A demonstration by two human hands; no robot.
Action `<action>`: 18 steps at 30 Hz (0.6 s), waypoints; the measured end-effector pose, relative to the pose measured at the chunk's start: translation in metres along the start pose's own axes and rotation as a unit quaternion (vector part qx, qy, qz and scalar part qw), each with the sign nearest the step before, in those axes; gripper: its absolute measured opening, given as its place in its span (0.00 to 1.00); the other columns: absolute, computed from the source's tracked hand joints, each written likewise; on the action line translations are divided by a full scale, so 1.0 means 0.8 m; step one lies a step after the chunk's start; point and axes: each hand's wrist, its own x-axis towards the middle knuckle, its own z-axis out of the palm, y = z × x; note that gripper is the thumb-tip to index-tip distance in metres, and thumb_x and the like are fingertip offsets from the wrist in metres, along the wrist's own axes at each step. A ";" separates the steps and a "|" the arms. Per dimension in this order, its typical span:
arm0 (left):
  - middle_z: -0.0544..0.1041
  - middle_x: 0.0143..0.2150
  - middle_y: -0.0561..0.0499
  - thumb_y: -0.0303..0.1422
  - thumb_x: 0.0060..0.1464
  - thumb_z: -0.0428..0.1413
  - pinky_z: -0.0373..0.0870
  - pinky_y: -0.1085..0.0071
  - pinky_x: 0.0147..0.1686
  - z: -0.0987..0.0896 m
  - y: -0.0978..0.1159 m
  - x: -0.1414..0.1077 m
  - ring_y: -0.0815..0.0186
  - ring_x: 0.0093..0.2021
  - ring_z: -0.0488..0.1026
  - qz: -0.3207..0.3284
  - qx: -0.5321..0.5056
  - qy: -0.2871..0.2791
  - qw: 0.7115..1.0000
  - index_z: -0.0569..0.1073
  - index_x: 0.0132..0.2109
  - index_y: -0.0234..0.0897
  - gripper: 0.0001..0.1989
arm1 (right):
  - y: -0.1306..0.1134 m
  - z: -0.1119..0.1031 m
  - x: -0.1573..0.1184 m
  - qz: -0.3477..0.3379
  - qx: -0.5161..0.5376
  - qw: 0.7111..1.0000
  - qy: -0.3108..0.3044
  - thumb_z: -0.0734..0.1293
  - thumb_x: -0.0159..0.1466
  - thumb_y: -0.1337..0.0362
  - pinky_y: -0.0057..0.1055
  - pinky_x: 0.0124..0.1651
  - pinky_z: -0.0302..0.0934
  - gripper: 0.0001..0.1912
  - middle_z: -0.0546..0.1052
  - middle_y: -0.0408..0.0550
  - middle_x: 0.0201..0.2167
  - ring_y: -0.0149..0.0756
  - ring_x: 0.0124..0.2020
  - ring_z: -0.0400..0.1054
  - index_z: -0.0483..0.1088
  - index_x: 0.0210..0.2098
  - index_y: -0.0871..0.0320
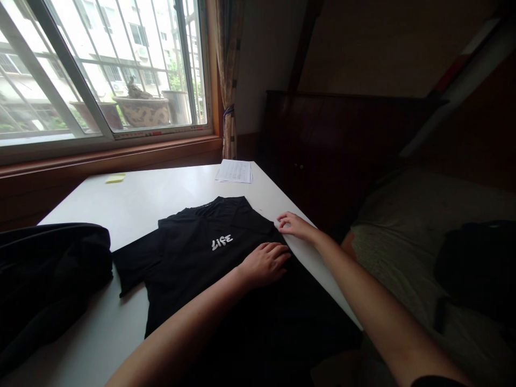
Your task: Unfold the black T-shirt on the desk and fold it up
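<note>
A black short-sleeved T-shirt [189, 258] with white lettering on its chest lies spread on the white table [173, 183]. Its left sleeve stretches out flat, while the right side appears folded inward. My left hand [266, 264] rests palm down on the shirt, right of the lettering, fingers extended and slightly apart. Just beyond it, my right hand [296, 224] is beside the shirt's right shoulder edge, close to the table's border. Its fingers are loosely curved, with a gap between thumb and fingers; I see no cloth between them.
A heap of dark cloth [52, 279] lies on the table's left. Papers [234, 171] and a yellow sticky pad [115, 178] lie toward the far edge. Beyond are a window [133, 70] and a tied curtain [229, 80]. A bed [407, 231] bearing a dark item stands right.
</note>
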 end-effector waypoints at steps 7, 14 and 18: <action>0.66 0.69 0.43 0.45 0.68 0.51 0.57 0.52 0.66 0.021 0.000 0.001 0.53 0.69 0.60 -0.023 -0.005 -0.012 1.000 0.65 0.66 0.38 0.26 | 0.007 0.011 0.008 -0.005 -0.020 0.999 0.031 0.75 0.57 0.58 0.44 0.64 0.57 0.09 0.75 0.50 0.49 0.48 0.55 0.67 0.79 0.37 0.51; 0.69 0.67 0.48 0.45 0.67 0.52 0.61 0.50 0.60 0.004 0.008 0.011 0.51 0.64 0.63 -0.018 0.013 -0.014 1.000 0.70 0.63 0.43 0.22 | 0.015 0.016 0.028 -0.014 -0.010 0.999 0.047 0.73 0.58 0.63 0.41 0.61 0.60 0.01 0.76 0.49 0.45 0.46 0.51 0.70 0.78 0.31 0.53; 0.74 0.60 0.48 0.44 0.66 0.54 0.63 0.54 0.56 -0.010 0.005 0.016 0.54 0.57 0.68 0.005 -0.006 -0.026 1.000 0.72 0.60 0.44 0.20 | 0.017 0.014 0.034 -0.026 0.013 0.999 0.043 0.72 0.59 0.62 0.38 0.58 0.62 0.05 0.77 0.48 0.43 0.44 0.48 0.72 0.77 0.28 0.53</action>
